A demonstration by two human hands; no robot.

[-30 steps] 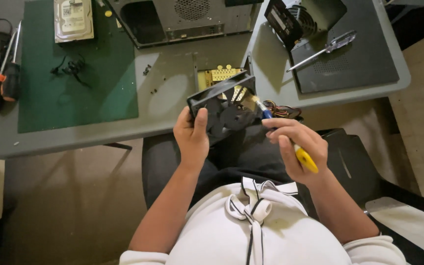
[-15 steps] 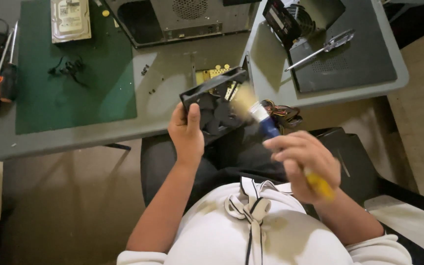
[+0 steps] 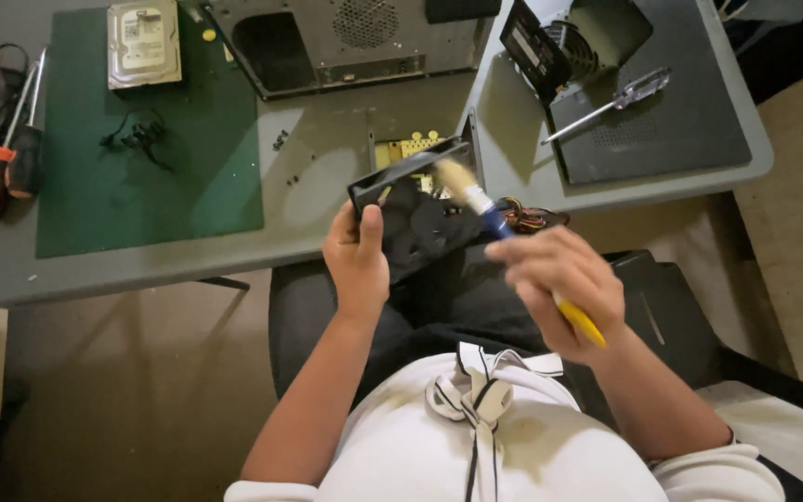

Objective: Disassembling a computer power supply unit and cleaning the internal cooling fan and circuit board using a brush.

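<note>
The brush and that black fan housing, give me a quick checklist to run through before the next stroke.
1. Left hand grips the black fan housing firmly: ok, fingers wrapped on its near edge.
2. Right hand holds the brush by its yellow handle: ok.
3. Bristles touching the housing: cannot tell, they sit at its top edge.
4. Loose wire bundle clear of the brush: not ok, it lies right beside the ferrule.
5. Housing held over the lap, off the grey table: ok.

A computer repair workbench: an opened computer case (image 3: 346,42), a hard drive (image 3: 144,42) and screwdrivers (image 3: 6,149) on the table's (image 3: 141,270) far edge.
</note>
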